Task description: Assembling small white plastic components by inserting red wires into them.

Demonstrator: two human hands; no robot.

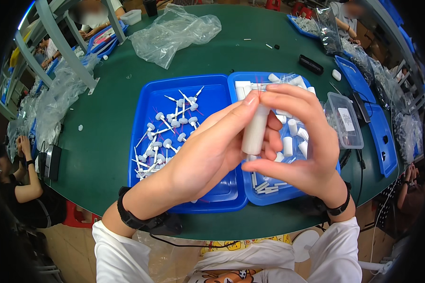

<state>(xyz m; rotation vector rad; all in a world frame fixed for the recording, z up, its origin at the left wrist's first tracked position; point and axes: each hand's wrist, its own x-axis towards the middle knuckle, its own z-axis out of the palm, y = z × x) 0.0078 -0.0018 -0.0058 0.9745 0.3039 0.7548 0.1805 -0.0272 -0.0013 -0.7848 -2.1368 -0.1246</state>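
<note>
You sit at a wide green table (113,118) with two blue trays side by side straight ahead, so both kinds of part lie within easy reach of either hand. The left blue tray (148,101) holds a scatter of white pump heads with thin dip tubes (167,129), loose and pointing every way, crowded toward its left and middle. The right blue tray (238,80), touching the first along its long edge, holds short white cylinders (288,146) and, at its near end, a few slim white sticks (267,187). A clear lidded plastic box (344,120) stands just beside that tray on the right, and a crumpled clear plastic bag (174,30) lies well back on the table, out of your working space.

You have raised both hands above the seam between the trays, close to your eyes, which suits fine fitting work. Your right hand (307,141) curls around a white cylindrical tube (255,132), thumb beneath and fingers arched over its top end, keeping it nearly upright. Your left hand (208,151) comes in from below with thumb and forefinger pressed together at the tube's upper end, pinching there; whether something small sits between them cannot be told. The tube is thus clear of the trays, held between both hands
</note>
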